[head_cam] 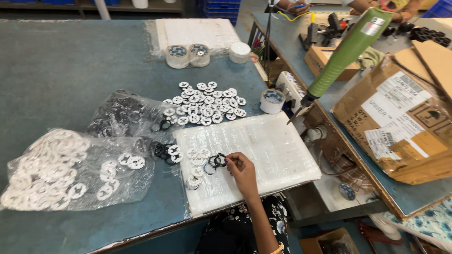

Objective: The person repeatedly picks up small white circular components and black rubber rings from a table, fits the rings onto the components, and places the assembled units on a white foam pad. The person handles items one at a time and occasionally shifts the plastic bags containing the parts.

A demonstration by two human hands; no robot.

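Observation:
My right hand (241,170) reaches onto a white foam pad (273,146) at the table's front edge. Its fingertips pinch a black rubber ring (217,161) that lies among a few white round slotted discs (197,155) on the pad's left part. More black rings and discs (165,150) sit just off the pad's left edge. My left hand is out of view.
Two clear bags lie to the left, one of white discs (52,169) and one of black rings (120,115). Behind the pad are several assembled discs (205,103), tape rolls (187,55) and a tape roll (272,101). A green power screwdriver (348,47) hangs at right above a cardboard box (400,122). Another person's hands (294,7) work at the far bench.

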